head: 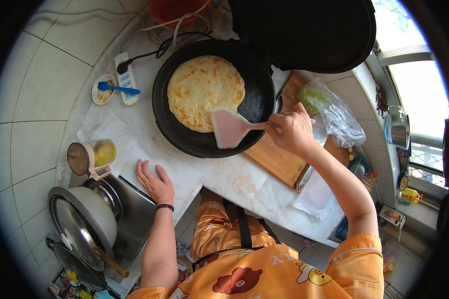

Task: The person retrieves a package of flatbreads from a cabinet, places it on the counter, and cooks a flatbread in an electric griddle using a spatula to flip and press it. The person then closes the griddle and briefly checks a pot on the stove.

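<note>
A browned round flatbread [205, 91] lies in the black pan of an electric griddle [256, 108], left of the pan's middle. My right hand [293, 129] grips the handle of a pink spatula [230, 127] with a pale rim. The spatula's blade is at the flatbread's lower right edge and overlaps it in view; whether it touches the bread I cannot tell. The griddle's lid [307, 33] stands raised at the back right. My left hand [155, 181] rests on the marble-patterned counter [224, 172], fingers apart, holding nothing.
Left of the griddle are a power strip [126, 80] with a black plug and a small dish [99, 95] bearing a blue brush [119, 88]. An oil jug [103, 153] stands near stacked pots [93, 213]. At right, a plastic bag [338, 112] lies by a wooden cutting board [278, 160].
</note>
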Motion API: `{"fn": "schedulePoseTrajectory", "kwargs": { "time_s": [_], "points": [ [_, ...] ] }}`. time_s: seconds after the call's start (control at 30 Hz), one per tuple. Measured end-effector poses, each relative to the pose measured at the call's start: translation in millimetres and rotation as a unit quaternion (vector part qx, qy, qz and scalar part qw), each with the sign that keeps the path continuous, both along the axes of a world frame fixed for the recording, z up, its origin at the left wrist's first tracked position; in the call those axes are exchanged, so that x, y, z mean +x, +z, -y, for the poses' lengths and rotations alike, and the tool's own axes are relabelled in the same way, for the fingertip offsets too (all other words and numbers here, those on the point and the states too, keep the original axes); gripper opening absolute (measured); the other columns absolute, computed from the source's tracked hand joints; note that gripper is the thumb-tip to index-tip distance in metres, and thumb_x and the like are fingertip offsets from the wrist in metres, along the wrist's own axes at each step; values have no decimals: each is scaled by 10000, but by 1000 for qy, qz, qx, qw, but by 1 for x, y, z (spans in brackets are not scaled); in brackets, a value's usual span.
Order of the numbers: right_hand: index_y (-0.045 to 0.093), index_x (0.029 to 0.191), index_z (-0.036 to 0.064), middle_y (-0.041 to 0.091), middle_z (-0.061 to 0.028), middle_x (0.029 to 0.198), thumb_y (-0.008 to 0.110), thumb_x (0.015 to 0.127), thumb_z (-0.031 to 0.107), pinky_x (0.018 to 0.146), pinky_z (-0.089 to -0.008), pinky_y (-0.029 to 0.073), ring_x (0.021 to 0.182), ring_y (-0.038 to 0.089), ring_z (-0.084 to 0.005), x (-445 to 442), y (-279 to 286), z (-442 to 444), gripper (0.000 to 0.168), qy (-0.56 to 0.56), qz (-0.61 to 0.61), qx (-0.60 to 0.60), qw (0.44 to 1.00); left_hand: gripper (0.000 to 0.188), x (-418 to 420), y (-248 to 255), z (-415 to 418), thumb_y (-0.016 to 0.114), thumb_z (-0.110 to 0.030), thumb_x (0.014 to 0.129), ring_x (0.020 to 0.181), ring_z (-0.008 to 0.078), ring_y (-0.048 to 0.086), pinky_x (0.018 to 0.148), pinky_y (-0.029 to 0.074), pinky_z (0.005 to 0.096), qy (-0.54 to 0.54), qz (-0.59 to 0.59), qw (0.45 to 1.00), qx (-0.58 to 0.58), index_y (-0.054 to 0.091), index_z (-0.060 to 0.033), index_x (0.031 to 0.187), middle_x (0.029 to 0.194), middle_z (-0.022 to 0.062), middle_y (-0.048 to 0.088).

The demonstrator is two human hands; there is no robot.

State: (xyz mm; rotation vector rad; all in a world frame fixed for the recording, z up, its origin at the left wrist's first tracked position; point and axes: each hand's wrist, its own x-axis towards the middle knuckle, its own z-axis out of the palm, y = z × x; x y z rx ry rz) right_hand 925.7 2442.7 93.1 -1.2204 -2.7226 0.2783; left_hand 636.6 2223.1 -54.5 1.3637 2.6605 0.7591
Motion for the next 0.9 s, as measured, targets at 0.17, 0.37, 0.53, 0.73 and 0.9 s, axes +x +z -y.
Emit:
{"fn": "schedulePoseTrajectory", "kwargs": {
  "time_s": [0.17,0.37,0.53,0.73,0.9],
  "points": [
    [621,586,79,511,-74,439,686,816,341,638,-348,335,415,431,-255,-4,3,1,355,-4,17,-1,1000,335,0,-1,0,482,-185,940,1250,389,366,1020,315,495,0,0,1000,6,446,39,1186,1346,214,395],
    [609,579,75,507,-77,438,678,822,342,638,-347,343,417,431,-266,-8,4,-1,367,4,19,-5,1000,333,1,0,0,486,-180,937,1245,390,370,1020,313,492,1,-3,1000,1,446,39,1186,1344,215,399],
    [597,571,76,499,-77,432,673,825,355,632,-347,348,414,427,-276,-11,1,3,385,-6,19,-9,1000,333,1,0,0,488,-176,935,1245,392,369,1021,314,492,2,1,1000,6,445,38,1187,1346,214,397],
    [590,551,78,518,-81,438,682,814,360,646,-342,371,409,442,-274,-6,-3,12,396,-47,17,-4,999,334,1,0,0,492,-171,932,1248,396,366,1024,314,493,2,2,1000,5,444,37,1189,1349,214,393],
    [594,550,80,527,-74,440,683,813,353,651,-342,379,413,454,-270,-8,-5,13,389,-49,7,-6,999,332,1,1,0,490,-168,933,1252,391,365,1026,314,492,-1,1,1000,6,444,39,1188,1349,212,392]
  ]
}}
